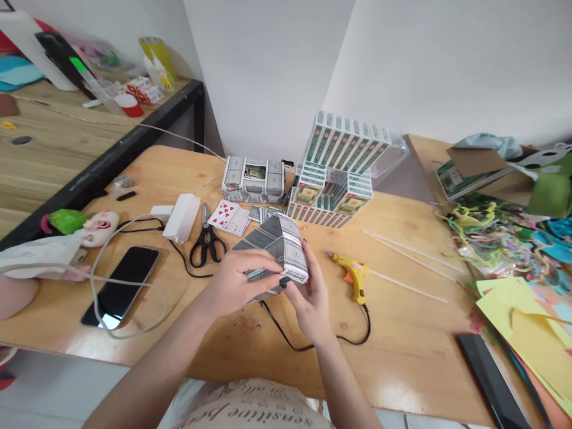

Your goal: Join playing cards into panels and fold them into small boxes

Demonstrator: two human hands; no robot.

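Observation:
Above the table's middle, a folded box-like piece made of grey patterned playing cards [268,241] is held between both hands. My left hand [236,280] pinches its near left side with thumb and fingers. Around its right end my right hand [308,298] is closed, thumb on the near edge. Just behind lie playing cards [227,215], a seven of hearts face up on top. Black scissors [206,241] rest left of the cards. A yellow hot glue gun [352,275] lies to the right, touched by neither hand.
A stack of green-and-white card boxes [330,190] stands at the back beside a grey card-built block [254,179]. On the left are a phone [123,286], a white adapter [182,217] and cables. Glue sticks [409,286], coloured paper [527,328] and tangled craft strips [487,238] occupy the right.

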